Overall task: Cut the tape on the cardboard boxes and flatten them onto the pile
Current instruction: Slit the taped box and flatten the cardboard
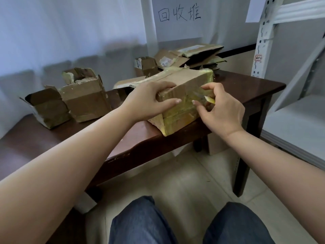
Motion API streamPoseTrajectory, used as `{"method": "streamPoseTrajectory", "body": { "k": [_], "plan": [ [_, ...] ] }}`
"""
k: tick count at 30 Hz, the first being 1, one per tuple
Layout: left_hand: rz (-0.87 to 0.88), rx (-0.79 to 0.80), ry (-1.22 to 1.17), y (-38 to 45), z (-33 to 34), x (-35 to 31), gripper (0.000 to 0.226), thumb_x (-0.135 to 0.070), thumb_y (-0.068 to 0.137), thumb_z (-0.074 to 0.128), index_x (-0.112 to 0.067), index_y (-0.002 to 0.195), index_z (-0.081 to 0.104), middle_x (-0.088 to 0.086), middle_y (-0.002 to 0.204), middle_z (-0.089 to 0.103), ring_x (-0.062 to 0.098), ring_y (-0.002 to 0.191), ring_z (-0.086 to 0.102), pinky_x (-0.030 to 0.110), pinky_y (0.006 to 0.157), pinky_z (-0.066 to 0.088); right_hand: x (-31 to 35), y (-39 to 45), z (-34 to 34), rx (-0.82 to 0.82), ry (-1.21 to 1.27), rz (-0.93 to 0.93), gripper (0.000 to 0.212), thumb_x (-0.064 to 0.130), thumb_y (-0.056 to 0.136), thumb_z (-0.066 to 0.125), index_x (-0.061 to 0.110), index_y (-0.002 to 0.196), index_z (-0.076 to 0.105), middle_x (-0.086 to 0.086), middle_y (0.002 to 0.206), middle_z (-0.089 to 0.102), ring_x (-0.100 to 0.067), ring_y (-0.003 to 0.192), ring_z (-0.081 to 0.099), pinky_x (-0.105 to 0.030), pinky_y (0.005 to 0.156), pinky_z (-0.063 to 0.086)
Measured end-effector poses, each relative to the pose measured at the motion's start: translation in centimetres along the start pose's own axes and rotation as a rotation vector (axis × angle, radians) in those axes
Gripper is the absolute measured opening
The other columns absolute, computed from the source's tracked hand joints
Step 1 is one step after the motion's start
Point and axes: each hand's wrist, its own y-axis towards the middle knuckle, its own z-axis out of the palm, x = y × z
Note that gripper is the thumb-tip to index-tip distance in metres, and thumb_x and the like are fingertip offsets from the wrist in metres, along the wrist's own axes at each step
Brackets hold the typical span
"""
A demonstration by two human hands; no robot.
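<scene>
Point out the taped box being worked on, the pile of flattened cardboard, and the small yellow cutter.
taped box (184, 80), head view, on its bare cardboard top.
pile of flattened cardboard (198, 55), head view, on the top sheet.
yellow cutter (210, 100), head view, on its yellow tip.

Both forearms are bare, with no sleeves, watch or rings in sight. The left hand (149, 101) and right hand (222, 111) have short, unpainted nails. Blue denim jeans (140, 224) cover the 2 knees.
</scene>
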Motion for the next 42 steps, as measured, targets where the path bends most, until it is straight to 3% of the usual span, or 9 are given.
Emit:
{"method": "streamPoseTrajectory", "body": {
  "k": [4,15,21,25,29,31,36,39,42],
  "plan": [
    [-0.027,0.078,-0.144,0.5,-1.0,2.0,0.041,-0.032,0.085,0.072,-0.02,0.123,0.065,-0.01,0.114,0.067,0.005,0.109,0.061,0.014,0.094,0.045,0.1,0.6,0.6,0.023,0.0,-0.05,0.059,0.054,0.078,0.069,0.022,0.125,0.053,0.0,0.108,0.057,-0.018,0.082,0.062,-0.03,0.056,0.048],
    [-0.014,0.014,-0.046,-0.4,-2.0,3.9,0.029,-0.006,0.088,0.065,-0.015,0.115,0.067,-0.003,0.102,0.068,0.017,0.102,0.063,0.032,0.094,0.048,1.9,1.6,0.9,0.034,-0.315,-0.381,0.077,0.057,0.063,0.078,0.023,0.126,0.052,-0.013,0.124,0.045,-0.018,0.065,0.053,-0.021,0.05,0.03],
    [-0.091,0.096,-0.026,0.0,-3.1,4.3,0.032,-0.029,0.082,0.065,-0.03,0.114,0.067,-0.008,0.101,0.069,0.018,0.103,0.064,0.047,0.098,0.046,1.7,2.5,0.5,0.096,-0.32,-0.45,0.066,0.057,0.07,0.071,0.021,0.124,0.058,-0.01,0.114,0.059,-0.024,0.06,0.059,-0.026,0.047,0.039],
    [-0.007,0.138,0.056,0.0,-3.3,3.6,0.036,-0.029,0.088,0.064,-0.023,0.123,0.061,-0.007,0.107,0.065,0.02,0.107,0.06,0.038,0.099,0.043,1.4,3.6,0.3,0.078,-0.421,-0.553,0.068,0.06,0.063,0.076,0.018,0.116,0.067,-0.008,0.1,0.067,-0.023,0.05,0.058,-0.023,0.045,0.035],
    [0.036,0.11,0.57,-0.3,-2.0,2.2,0.077,-0.065,0.076,0.061,-0.02,0.136,0.042,0.001,0.127,0.06,0.028,0.128,0.046,0.057,0.115,0.003,1.2,4.3,0.4,0.094,-0.541,-0.591,0.071,0.061,0.057,0.08,0.012,0.108,0.071,-0.009,0.097,0.072,-0.024,0.048,0.06,-0.021,0.046,0.035],
    [0.053,0.043,0.733,-0.5,-0.9,2.0,0.084,-0.069,0.073,0.06,-0.019,0.137,0.037,0.003,0.128,0.06,0.029,0.133,0.039,0.056,0.114,-0.01,1.2,4.5,0.3,0.114,-0.563,-0.61,0.072,0.06,0.058,0.081,0.008,0.107,0.071,-0.013,0.097,0.073,-0.024,0.049,0.063,-0.022,0.046,0.038],
    [0.106,-0.04,0.715,-0.8,-0.3,2.2,0.085,-0.069,0.074,0.062,-0.016,0.137,0.042,0.01,0.129,0.055,0.034,0.118,0.05,0.045,0.115,0.019,0.9,5.0,-0.1,0.128,-0.573,-0.651,0.071,0.061,0.067,0.069,0.003,0.108,0.068,-0.016,0.103,0.072,-0.026,0.048,0.063,-0.022,0.046,0.038],
    [0.105,-0.038,0.649,-0.4,-1.0,2.3,0.075,-0.064,0.079,0.054,-0.015,0.136,0.047,0.013,0.119,0.056,0.034,0.107,0.054,0.041,0.088,0.043,1.0,5.5,0.1,0.119,-0.571,-0.656,0.072,0.064,0.072,0.058,0.004,0.111,0.065,-0.015,0.108,0.07,-0.026,0.047,0.061,-0.022,0.048,0.032],
    [0.173,-0.078,0.733,0.3,-1.9,2.4,0.059,-0.057,0.081,0.047,-0.012,0.119,0.057,0.01,0.101,0.061,0.033,0.096,0.058,0.038,0.066,0.044,1.6,5.5,0.3,0.09,-0.569,-0.619,0.072,0.065,0.071,0.056,0.007,0.114,0.063,-0.009,0.11,0.07,-0.026,0.046,0.059,-0.021,0.049,0.025]
  ]
}}
